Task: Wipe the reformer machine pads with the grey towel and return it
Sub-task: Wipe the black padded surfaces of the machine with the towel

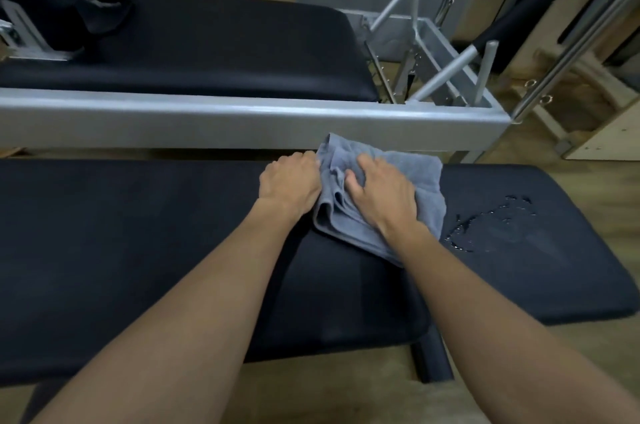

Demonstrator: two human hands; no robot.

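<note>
A folded grey towel (420, 174) lies on the near black pad (138, 250), close to its far edge. My right hand (382, 196) presses flat on top of the towel, fingers curled into its folds. My left hand (289, 183) grips the towel's left edge with closed fingers. A patch of liquid droplets (491, 222) glistens on the smaller black pad (554, 267) just right of the towel. A second black pad (225, 42) sits on the machine beyond.
A silver metal frame rail (242, 118) runs across between the two machines. Black padded bars on metal posts (450, 56) rise at the upper right. Black shoulder rests and straps (52, 1) stand at the far left. Wooden floor (346, 396) shows below.
</note>
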